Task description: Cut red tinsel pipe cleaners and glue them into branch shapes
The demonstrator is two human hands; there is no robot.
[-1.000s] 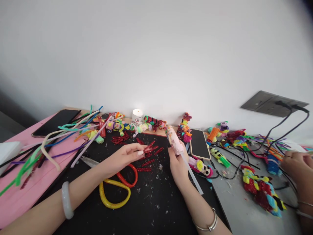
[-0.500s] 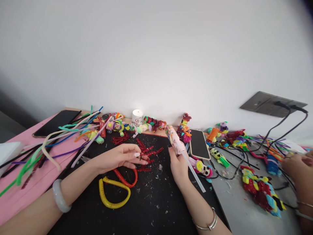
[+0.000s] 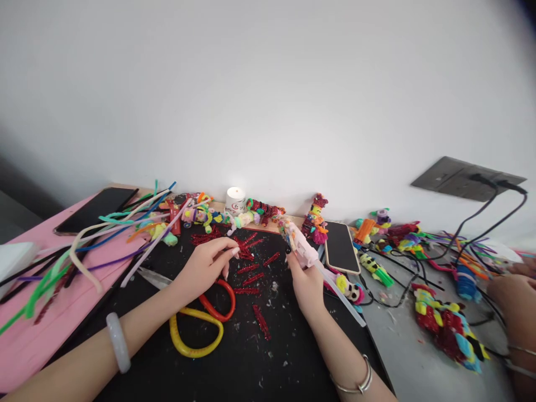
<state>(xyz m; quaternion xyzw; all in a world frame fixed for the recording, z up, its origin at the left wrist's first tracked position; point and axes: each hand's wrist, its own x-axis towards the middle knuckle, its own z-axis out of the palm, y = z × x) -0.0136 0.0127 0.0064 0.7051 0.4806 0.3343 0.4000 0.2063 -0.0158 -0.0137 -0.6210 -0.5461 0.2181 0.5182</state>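
Observation:
My right hand (image 3: 307, 282) is wrapped round a pale pink hot glue gun (image 3: 305, 252), with a clear glue stick (image 3: 345, 301) jutting from its rear. The gun's nozzle end is crusted with coloured bits and points away toward the wall. My left hand (image 3: 209, 259) is closed with bent fingers beside a heap of cut red tinsel pipe cleaner pieces (image 3: 247, 251); what its fingertips hold, if anything, is hidden. One loose red piece (image 3: 262, 322) lies nearer on the black mat (image 3: 293, 357). Scissors with red and yellow handles (image 3: 196, 352) lie beneath my left forearm, partly covered.
Long pipe cleaners (image 3: 86, 268) spread over a pink surface (image 3: 25, 357) at left, near a dark phone (image 3: 96, 211). Pipe cleaner figures (image 3: 316, 218), a paper cup (image 3: 235, 200) and another phone (image 3: 342, 248) stand or lie along the wall. Another person's hand (image 3: 513, 290) is at far right.
My left hand has drawn its fingers in and shifted slightly left and up, uncovering red pieces and the scissors. One red piece now lies closer on the mat. The glue gun has tilted slightly.

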